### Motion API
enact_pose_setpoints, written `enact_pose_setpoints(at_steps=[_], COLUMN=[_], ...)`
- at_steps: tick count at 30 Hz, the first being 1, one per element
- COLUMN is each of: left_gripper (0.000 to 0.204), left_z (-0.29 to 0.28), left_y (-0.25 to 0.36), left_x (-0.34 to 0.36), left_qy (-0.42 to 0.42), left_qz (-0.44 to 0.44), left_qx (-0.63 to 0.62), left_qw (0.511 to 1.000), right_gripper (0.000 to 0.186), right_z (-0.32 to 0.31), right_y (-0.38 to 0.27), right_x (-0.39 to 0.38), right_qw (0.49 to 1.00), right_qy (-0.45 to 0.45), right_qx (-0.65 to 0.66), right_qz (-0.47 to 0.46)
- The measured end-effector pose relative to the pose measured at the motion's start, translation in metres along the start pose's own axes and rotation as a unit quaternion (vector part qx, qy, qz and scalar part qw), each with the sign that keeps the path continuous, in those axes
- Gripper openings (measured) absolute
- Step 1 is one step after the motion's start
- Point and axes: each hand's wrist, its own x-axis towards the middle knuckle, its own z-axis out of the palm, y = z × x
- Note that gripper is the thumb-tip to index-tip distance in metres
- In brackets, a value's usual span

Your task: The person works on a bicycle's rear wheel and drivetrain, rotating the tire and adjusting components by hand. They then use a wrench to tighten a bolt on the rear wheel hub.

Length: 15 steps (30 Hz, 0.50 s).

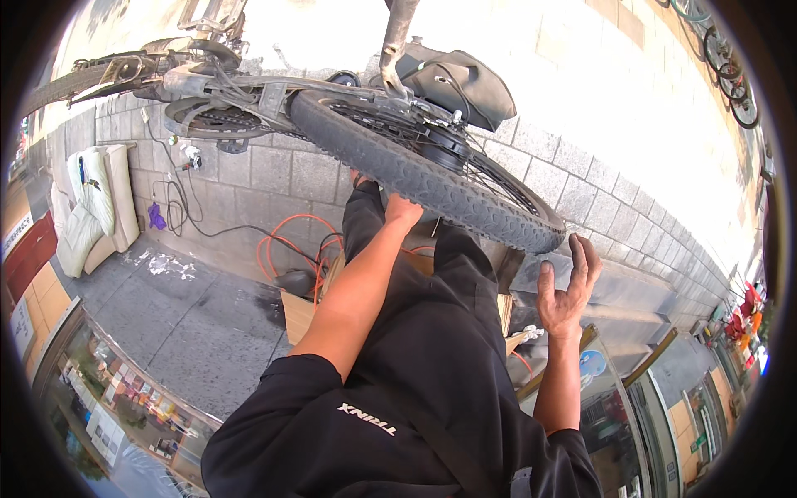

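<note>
I have the knobbly bicycle tyre (423,184) slanting across the upper centre of the frame. Left hand (403,212) curled at its lower edge, hold unclear to me; right hand (568,290) near its right end, fingers loosely spread, holding nothing.

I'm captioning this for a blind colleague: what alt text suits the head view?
A knobbly black bicycle tyre spans the centre, seen over grey paving. The person's left hand is at the tyre's near edge, contact unclear; the open right hand is beside its right end.
</note>
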Motion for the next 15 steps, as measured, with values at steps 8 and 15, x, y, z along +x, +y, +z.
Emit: enact_pose_setpoints(at_steps=[8,15], left_gripper=[0.038,0.034], left_z=[0.038,0.023], left_y=[-0.026,-0.008], left_x=[0.017,-0.008], left_qy=[-0.048,0.077], left_qz=[-0.002,0.038], left_qx=[0.068,0.006], left_qw=[0.997,0.996], right_gripper=[0.055,0.061], right_z=[0.002,0.012], right_y=[-0.072,-0.106], right_x=[0.055,0.084], right_qw=[0.991,0.985], right_qy=[-0.031,-0.081], right_qx=[0.016,-0.004], right_qz=[-0.126,-0.150])
